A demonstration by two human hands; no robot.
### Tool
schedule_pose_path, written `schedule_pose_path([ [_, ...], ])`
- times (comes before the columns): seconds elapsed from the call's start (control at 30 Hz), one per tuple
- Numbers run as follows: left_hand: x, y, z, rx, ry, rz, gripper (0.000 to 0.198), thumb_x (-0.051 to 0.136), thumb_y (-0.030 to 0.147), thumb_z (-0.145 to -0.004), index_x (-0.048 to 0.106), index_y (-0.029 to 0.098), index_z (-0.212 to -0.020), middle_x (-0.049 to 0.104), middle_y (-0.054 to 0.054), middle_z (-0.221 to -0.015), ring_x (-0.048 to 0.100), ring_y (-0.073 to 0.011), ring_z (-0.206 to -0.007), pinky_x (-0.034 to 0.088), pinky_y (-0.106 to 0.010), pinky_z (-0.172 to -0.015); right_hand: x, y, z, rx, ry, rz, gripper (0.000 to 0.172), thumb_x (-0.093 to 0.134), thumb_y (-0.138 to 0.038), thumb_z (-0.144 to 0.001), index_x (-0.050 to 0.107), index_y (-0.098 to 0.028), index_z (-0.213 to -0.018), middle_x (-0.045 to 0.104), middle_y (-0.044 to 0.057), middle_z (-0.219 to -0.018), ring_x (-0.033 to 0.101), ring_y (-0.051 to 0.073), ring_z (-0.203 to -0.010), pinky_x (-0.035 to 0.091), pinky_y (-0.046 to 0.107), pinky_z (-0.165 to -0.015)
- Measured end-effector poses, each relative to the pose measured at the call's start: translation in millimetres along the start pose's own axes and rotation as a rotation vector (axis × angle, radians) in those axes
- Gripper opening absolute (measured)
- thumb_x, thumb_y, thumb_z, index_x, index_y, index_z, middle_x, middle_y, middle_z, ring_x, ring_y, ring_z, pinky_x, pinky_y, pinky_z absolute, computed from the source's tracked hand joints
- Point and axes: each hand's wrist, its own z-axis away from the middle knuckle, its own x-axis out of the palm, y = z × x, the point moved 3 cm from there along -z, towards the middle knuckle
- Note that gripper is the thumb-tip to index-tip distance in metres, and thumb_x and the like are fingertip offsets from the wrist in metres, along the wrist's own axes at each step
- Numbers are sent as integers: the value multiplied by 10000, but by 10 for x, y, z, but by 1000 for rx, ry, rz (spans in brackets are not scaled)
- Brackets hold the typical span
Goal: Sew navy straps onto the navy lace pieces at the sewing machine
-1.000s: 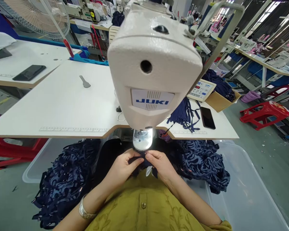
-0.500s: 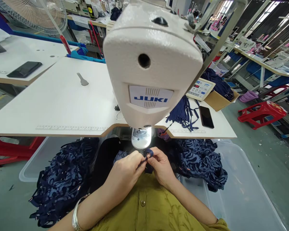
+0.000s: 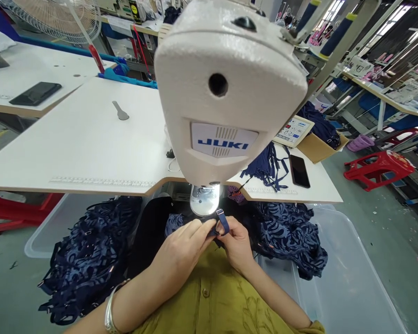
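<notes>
A narrow navy strap [image 3: 224,222] with a small metal slider is looped between my two hands, just below the presser area of a JUKI sewing machine [image 3: 230,88]. My left hand [image 3: 185,246] is closed, thumb and fingers pinching the strap from the left. From the right, my right hand [image 3: 236,243] pinches the strap's lower end, its fingers partly hidden behind the loop. Dark patterned fabric [image 3: 174,223] shows behind my left hand. The lit needle guard [image 3: 204,200] is right above my fingers.
Piles of navy patterned garments lie at left [image 3: 90,250] and right [image 3: 289,236], over clear plastic bins [image 3: 351,264]. On the white table [image 3: 90,139] are a grey flat tool [image 3: 120,111], cut straps [image 3: 264,164] and a phone [image 3: 299,170]. A red stool [image 3: 379,169] stands at right.
The strap loop now stands up higher between my hands, and its metal slider has come into view. My right hand has shifted slightly down and right. The camera view has tilted a little.
</notes>
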Motion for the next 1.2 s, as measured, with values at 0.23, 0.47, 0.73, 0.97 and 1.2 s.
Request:
schedule_pose_path([
  [0.23, 33, -18, 10, 6, -3, 19, 178, 409, 227, -964, 572, 181, -1016, 546, 11, -734, 539, -112, -630, 451, -230, -570, -20, -56, -10, -50, -36, 60, 122, 700, -147, -788, 687, -268, -775, 646, -14, -797, 592, 144, -776, 457, 272, -713],
  [0.47, 8, 33, -29, -12, 1, -31, 237, 380, 234, -969, 608, 172, -943, 543, 8, -691, 538, -111, -592, 432, -227, -539, 19, -128, -9, -40, 10, 60, 135, 733, -162, -746, 644, -261, -732, 665, -8, -778, 613, 163, -759, 485, 313, -731],
  [0.73, 8, 30, -32, -43, -40, -27, 256, 411, 252, -958, 601, 179, -802, 514, 16, -662, 519, -114, -579, 403, -237, -538, -18, -107, -2, -26, 54, 132, 109, 701, -170, -768, 652, -250, -711, 690, -11, -733, 632, 160, -728, 492, 304, -719],
  [0.97, -127, -72, -167, -205, -256, 296, 204, 446, 331, -949, 591, 222, -854, 585, 28, -785, 577, -98, -691, 443, -202, -605, 66, -260, -148, 279, 57, 45, 150, 735, -307, -721, 613, -226, -756, 642, -20, -703, 575, 130, -627, 467, 253, -597],
  [1.2, -258, -262, -372, -63, 57, -129, 225, 411, 305, -956, 578, 165, -1011, 623, -58, -901, 616, -198, -845, 495, -333, -762, 178, -320, -502, 128, 42, 322, 132, 650, -337, -812, 621, -228, -880, 568, -31, -701, 462, 110, -598, 399, 242, -581],
])
